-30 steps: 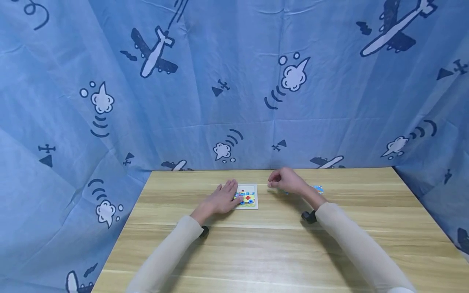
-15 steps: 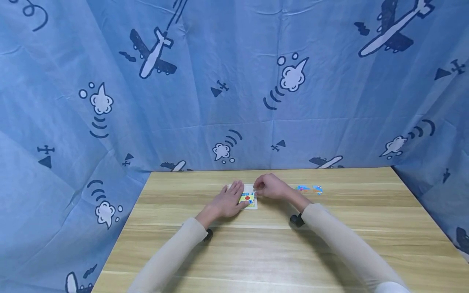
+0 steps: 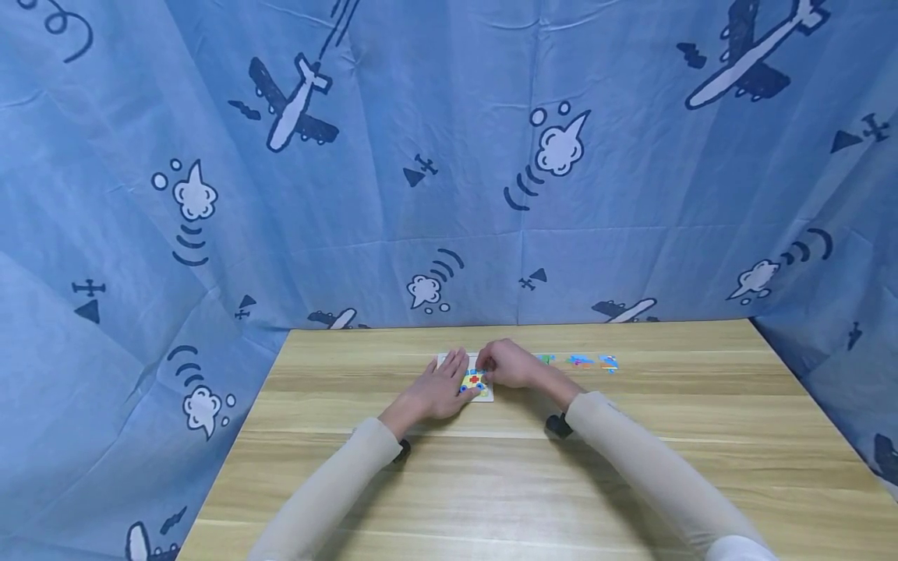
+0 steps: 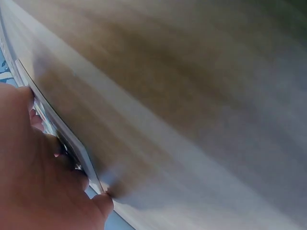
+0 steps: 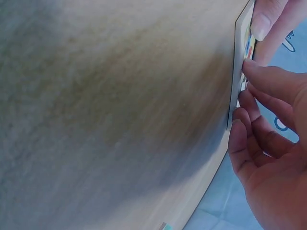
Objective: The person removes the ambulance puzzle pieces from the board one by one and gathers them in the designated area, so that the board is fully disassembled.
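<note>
A framed jigsaw puzzle (image 3: 486, 399) showing a yellow ambulance with a red cross lies near the table's far edge. Across its left part rests my left hand (image 3: 436, 389), fingers extended; the left wrist view shows this hand (image 4: 43, 163) along the white frame edge (image 4: 86, 160). My right hand (image 3: 510, 364) bends over the upper right of the puzzle. In the right wrist view, thumb and index finger of the right hand (image 5: 278, 129) pinch a small puzzle piece, mostly hidden, right at the board (image 5: 236, 72). Its other fingers curl by the frame's edge.
To the right lie loose puzzle pieces in a row: a green one (image 3: 546, 359), a blue and pink one (image 3: 581, 361) and a blue and orange one (image 3: 609, 363). Behind the wooden table (image 3: 463, 483) hangs a blue curtain (image 3: 477, 195) with airplane prints.
My right hand has moved left from beside the puzzle onto its right part, uncovering the loose pieces. My left hand has slid slightly right on the puzzle.
</note>
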`<state>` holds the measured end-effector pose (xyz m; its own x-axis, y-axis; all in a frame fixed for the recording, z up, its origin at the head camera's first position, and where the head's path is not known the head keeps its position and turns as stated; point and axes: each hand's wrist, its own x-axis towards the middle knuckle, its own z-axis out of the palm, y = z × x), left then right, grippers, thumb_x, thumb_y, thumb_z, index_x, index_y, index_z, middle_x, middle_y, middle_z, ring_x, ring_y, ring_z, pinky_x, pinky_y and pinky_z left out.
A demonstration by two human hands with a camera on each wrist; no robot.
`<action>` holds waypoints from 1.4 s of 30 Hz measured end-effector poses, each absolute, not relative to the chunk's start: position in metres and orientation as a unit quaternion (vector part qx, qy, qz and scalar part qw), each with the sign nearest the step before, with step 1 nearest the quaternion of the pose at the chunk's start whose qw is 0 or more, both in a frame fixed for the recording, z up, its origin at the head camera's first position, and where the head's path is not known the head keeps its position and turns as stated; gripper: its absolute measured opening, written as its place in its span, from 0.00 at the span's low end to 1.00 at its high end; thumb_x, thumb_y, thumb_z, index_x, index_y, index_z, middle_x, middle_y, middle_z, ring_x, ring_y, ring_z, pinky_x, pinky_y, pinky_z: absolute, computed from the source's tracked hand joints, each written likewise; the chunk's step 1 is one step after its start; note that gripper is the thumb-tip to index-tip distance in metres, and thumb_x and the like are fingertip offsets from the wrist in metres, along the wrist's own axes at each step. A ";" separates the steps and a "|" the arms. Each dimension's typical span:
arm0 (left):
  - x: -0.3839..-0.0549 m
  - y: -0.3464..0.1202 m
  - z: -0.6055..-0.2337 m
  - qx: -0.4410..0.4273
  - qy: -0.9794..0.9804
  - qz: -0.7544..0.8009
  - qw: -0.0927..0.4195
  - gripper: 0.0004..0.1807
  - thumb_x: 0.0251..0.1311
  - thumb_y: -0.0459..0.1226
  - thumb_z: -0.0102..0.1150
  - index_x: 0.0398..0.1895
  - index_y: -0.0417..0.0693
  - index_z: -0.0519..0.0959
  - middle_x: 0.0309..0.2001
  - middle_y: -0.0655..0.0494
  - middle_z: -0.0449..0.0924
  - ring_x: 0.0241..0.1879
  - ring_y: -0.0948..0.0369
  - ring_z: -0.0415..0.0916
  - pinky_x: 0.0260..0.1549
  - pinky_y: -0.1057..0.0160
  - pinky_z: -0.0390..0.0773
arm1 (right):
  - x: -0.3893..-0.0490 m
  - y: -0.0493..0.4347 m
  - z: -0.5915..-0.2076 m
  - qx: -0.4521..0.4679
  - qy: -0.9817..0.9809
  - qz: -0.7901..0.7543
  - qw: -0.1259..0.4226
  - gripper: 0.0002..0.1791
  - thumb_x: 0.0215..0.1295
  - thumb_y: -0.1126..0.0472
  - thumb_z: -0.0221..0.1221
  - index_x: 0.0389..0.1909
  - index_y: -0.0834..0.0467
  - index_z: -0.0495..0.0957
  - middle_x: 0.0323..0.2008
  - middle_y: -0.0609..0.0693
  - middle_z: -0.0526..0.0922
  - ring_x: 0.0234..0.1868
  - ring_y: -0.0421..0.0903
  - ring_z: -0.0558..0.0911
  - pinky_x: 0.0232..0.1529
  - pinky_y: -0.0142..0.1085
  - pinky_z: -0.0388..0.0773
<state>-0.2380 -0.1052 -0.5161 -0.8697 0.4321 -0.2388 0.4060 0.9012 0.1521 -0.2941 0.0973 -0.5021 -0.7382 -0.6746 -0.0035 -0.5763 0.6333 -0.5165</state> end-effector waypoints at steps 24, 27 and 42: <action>-0.237 -0.103 -0.510 0.209 0.965 0.042 0.153 0.43 0.82 0.61 0.31 0.87 0.44 0.42 0.88 0.49 0.36 0.88 0.53 0.36 0.86 0.46 0.44 | -0.293 0.093 -0.504 -0.357 0.904 -0.224 0.077 0.14 0.61 0.71 0.68 0.49 0.66 0.86 0.39 0.55 0.89 0.39 0.44 0.84 0.48 0.40 0.85; -0.237 -0.103 -0.510 0.210 0.965 0.037 0.153 0.44 0.82 0.62 0.31 0.87 0.44 0.42 0.88 0.49 0.36 0.88 0.53 0.36 0.86 0.46 0.44 | -0.291 0.094 -0.504 -0.365 0.902 -0.222 0.065 0.15 0.61 0.72 0.68 0.49 0.67 0.87 0.42 0.57 0.91 0.42 0.47 0.87 0.50 0.43 0.86; -0.238 -0.103 -0.513 0.213 0.965 0.021 0.153 0.43 0.82 0.62 0.30 0.87 0.45 0.41 0.88 0.51 0.35 0.88 0.54 0.36 0.86 0.46 0.45 | -0.279 0.095 -0.505 -0.360 0.905 -0.225 0.027 0.14 0.62 0.72 0.68 0.49 0.64 0.87 0.41 0.55 0.84 0.42 0.47 0.81 0.48 0.43 0.84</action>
